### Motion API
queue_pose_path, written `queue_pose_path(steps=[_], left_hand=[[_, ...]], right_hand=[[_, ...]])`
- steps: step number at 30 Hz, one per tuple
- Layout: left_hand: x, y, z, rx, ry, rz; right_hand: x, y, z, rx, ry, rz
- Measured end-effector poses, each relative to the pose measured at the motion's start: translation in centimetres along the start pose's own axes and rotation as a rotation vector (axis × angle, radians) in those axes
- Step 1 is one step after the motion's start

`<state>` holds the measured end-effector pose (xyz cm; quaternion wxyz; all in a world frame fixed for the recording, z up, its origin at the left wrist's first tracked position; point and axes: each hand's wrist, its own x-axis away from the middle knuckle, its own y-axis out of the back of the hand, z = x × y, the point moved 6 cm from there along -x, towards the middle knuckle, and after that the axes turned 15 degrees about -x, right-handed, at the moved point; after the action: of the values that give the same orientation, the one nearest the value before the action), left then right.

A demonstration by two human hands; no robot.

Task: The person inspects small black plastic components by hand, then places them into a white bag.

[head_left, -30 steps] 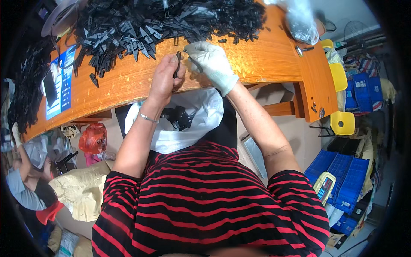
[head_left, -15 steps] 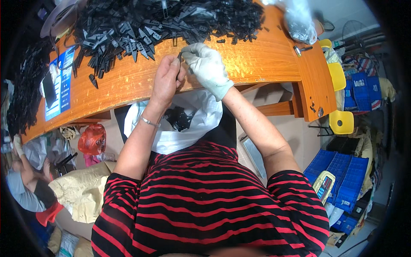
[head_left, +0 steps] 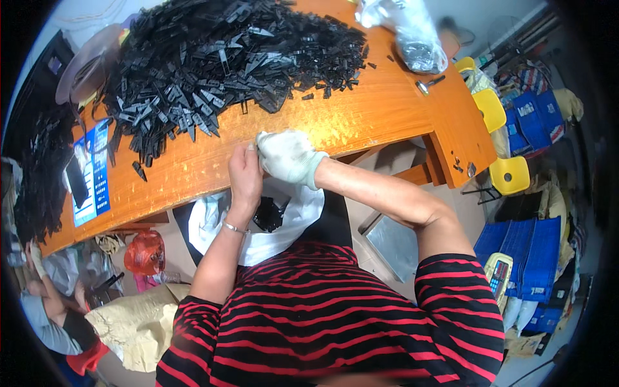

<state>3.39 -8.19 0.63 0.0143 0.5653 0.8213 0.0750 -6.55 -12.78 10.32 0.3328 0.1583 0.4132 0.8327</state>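
My bare left hand (head_left: 245, 175) and my gloved right hand (head_left: 288, 157) meet in front of the table's near edge, fingers closed. Between their fingertips is a small black plastic piece, mostly hidden by the white glove. Beyond them a large heap of black plastic pieces (head_left: 213, 71), many flat and pointed, covers much of the wooden table (head_left: 361, 119). Under my hands, at my lap, a white bag (head_left: 300, 219) gapes with more black pieces (head_left: 268, 214) inside.
A blue-and-white printed sheet (head_left: 101, 171) lies at the table's left, beside another dark heap (head_left: 42, 174). A clear plastic bag (head_left: 419, 48) sits at the right. Yellow chairs (head_left: 509, 175), blue crates (head_left: 516, 248) and a scale (head_left: 498, 274) stand right. Another person (head_left: 51, 316) works far left.
The view has shifted, so the table sits lower in the picture. My right hand has turned inward over my left fingertips, its elbow farther out, and the black piece is now mostly covered.
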Motion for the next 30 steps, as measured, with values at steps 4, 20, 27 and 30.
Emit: queue_pose_path(steps=[4, 20, 27, 30], left_hand=[[-0.6, -0.7, -0.4, 0.134, 0.088, -0.043], [-0.5, 1.6, -2.0, 0.257, 0.110, 0.221], [2.2, -0.6, -3.2, 0.334, 0.209, 0.375], [3.6, -0.2, -2.4, 0.396, 0.303, 0.352]], right_hand=[[0.1, 0.4, 0.5, -0.065, 0.005, -0.040], [0.0, 2.5, -3.3, -1.133, -0.358, 0.046], [0.2, -2.1, -5.0, -1.293, -0.310, -0.142], [0.6, -3.3, -5.5, -1.269, -0.275, -0.182]])
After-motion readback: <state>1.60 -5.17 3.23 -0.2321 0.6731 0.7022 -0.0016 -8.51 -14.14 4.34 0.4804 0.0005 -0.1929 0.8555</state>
